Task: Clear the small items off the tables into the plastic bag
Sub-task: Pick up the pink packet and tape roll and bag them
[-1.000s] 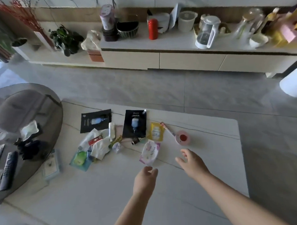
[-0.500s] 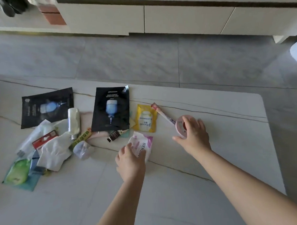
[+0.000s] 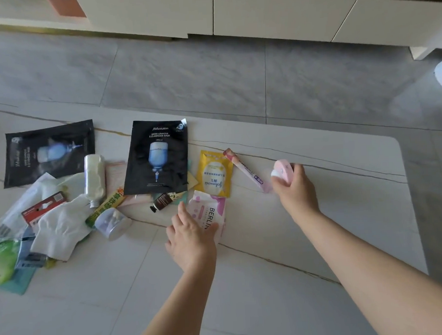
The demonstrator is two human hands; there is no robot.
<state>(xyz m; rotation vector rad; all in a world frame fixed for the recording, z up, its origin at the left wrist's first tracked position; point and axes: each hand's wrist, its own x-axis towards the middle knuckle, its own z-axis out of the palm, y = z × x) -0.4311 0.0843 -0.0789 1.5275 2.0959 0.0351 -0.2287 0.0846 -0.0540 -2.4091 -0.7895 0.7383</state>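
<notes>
Pink round case — right hand grips | left hand perhaps pinches glossy packet

R hand lifted pink tin; L hand grips packet.

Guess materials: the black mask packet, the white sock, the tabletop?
Black mask packet: probably plastic or foil film, slightly glossy; it lies thin and flat with a printed face and sealed edges.
White sock: soft knit fabric, matte; it lies crumpled and limp.
Tabletop: looks like polished stone or a ceramic slab, pale with thin dark veins; which one is unclear.
</notes>
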